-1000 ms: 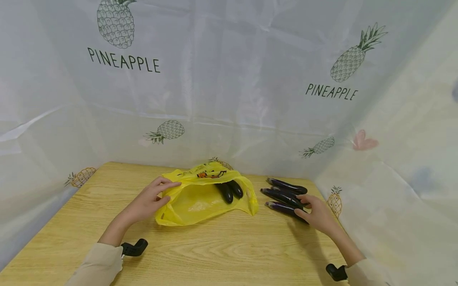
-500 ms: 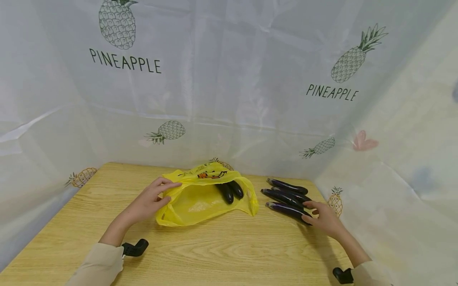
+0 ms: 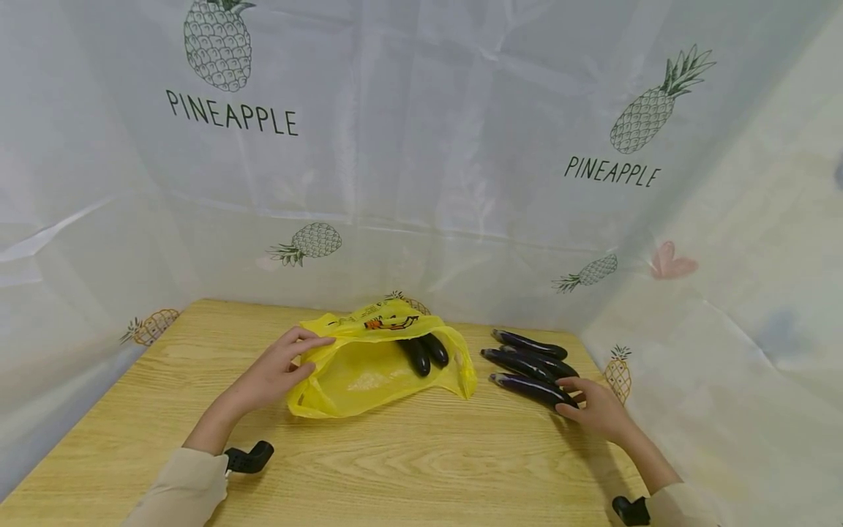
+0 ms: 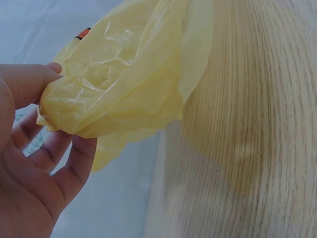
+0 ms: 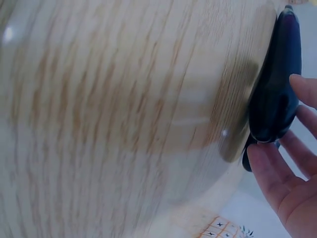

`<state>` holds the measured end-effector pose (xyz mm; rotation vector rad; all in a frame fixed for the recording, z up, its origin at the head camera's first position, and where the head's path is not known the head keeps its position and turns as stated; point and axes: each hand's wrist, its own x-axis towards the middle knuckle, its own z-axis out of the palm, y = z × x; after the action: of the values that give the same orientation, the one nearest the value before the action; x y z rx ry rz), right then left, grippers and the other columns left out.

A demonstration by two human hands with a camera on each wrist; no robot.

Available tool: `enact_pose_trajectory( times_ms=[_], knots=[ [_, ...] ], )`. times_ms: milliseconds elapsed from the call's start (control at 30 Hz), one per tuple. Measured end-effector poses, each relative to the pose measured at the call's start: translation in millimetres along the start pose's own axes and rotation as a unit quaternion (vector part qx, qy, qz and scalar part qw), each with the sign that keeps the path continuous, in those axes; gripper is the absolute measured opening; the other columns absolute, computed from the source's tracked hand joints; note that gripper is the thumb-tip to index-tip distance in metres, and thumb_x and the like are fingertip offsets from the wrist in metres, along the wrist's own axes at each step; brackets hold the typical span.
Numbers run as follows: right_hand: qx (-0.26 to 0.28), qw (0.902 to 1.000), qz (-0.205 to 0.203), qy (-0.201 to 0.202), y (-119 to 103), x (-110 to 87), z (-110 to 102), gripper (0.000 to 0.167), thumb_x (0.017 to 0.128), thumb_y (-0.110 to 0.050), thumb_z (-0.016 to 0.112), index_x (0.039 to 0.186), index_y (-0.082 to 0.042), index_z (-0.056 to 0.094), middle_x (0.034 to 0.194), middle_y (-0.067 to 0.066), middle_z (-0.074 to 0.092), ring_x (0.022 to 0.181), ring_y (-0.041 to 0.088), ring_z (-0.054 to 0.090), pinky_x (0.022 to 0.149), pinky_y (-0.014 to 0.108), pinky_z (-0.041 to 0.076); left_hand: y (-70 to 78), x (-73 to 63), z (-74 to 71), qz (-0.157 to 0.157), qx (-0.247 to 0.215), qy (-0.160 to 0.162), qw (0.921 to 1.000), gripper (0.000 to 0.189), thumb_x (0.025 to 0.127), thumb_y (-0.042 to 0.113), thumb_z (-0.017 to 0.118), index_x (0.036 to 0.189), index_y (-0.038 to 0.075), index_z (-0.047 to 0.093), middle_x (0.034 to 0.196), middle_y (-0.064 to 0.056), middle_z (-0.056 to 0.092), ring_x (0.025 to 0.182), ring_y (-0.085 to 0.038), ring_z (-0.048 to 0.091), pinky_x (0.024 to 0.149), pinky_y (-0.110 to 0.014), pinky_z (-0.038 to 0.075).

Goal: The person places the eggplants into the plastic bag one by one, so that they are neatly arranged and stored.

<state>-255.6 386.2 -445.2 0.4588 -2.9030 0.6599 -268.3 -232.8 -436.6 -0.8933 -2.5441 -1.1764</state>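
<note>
A yellow plastic bag point(image 3: 362, 373) lies with its mouth open toward me in the head view, and two dark eggplants point(image 3: 421, 355) show inside it. My left hand point(image 3: 270, 372) pinches the bag's left edge between thumb and fingers; the left wrist view shows the gathered film point(image 4: 74, 101) in its grip. To the right, several more eggplants point(image 3: 527, 342) lie side by side. My right hand point(image 3: 598, 408) is at the right end of the nearest eggplant point(image 3: 527, 388), thumb on one side and fingers on the other. In the right wrist view that eggplant point(image 5: 278, 74) sits between thumb and fingers.
A wooden table point(image 3: 395, 468) carries everything. Behind it and along both sides hangs a pale curtain point(image 3: 421, 146) printed with pineapples, close to the table's back edge. Each wrist wears a black device point(image 3: 250, 457).
My right hand has shifted slightly right and toward me, from over the eggplants to the end of the nearest one. My left hand and the bag have hardly moved.
</note>
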Motion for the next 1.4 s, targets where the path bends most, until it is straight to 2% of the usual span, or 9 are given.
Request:
enact_pose_trajectory(
  times_ms=[400, 1000, 1133, 1400],
  knots=[
    [0.008, 0.9998, 0.008, -0.014, 3.9, 1.6, 0.1, 0.049, 0.095, -0.023, 0.083, 0.136, 0.0, 0.068, 0.125, 0.024, 0.07, 0.1, 0.04, 0.073, 0.079, 0.052, 0.06, 1.2, 0.1, -0.2, -0.004, -0.002, -0.005, 1.0, 0.05, 0.104, -0.003, 0.064, 0.151, 0.011, 0.061, 0.129, -0.008, 0.053, 0.081, -0.019, 0.048, 0.066, -0.028, 0.042],
    [0.013, 0.9992, 0.007, -0.037, 8.3, 3.0, -0.4, 0.041, 0.094, -0.02, 0.083, 0.131, -0.004, 0.071, 0.121, 0.02, 0.074, 0.094, 0.03, 0.075, 0.076, 0.041, 0.061, 2.2, 0.5, 0.3, -0.012, -0.006, -0.008, 0.9999, 0.05, 0.103, -0.004, 0.064, 0.151, 0.01, 0.061, 0.13, -0.009, 0.053, 0.078, -0.02, 0.048, 0.066, -0.029, 0.042],
    [0.02, 0.9985, 0.008, -0.051, 9.0, 3.8, -2.2, 0.044, 0.095, -0.022, 0.082, 0.133, -0.003, 0.069, 0.118, 0.022, 0.073, 0.094, 0.031, 0.075, 0.076, 0.039, 0.061, 1.7, 0.2, 0.3, -0.009, -0.002, -0.007, 0.9999, 0.05, 0.103, -0.004, 0.065, 0.151, 0.01, 0.061, 0.129, -0.009, 0.054, 0.081, -0.02, 0.048, 0.067, -0.029, 0.042],
    [0.017, 0.9951, -0.02, -0.095, 8.7, 7.6, -8.0, 0.054, 0.097, -0.028, 0.079, 0.141, 0.001, 0.064, 0.124, 0.023, 0.072, 0.092, 0.027, 0.076, 0.074, 0.033, 0.06, 0.6, 0.0, 0.1, -0.011, 0.002, -0.009, 0.9999, 0.051, 0.104, -0.002, 0.065, 0.152, 0.013, 0.061, 0.129, -0.007, 0.054, 0.084, -0.017, 0.047, 0.067, -0.029, 0.042]
  ],
)
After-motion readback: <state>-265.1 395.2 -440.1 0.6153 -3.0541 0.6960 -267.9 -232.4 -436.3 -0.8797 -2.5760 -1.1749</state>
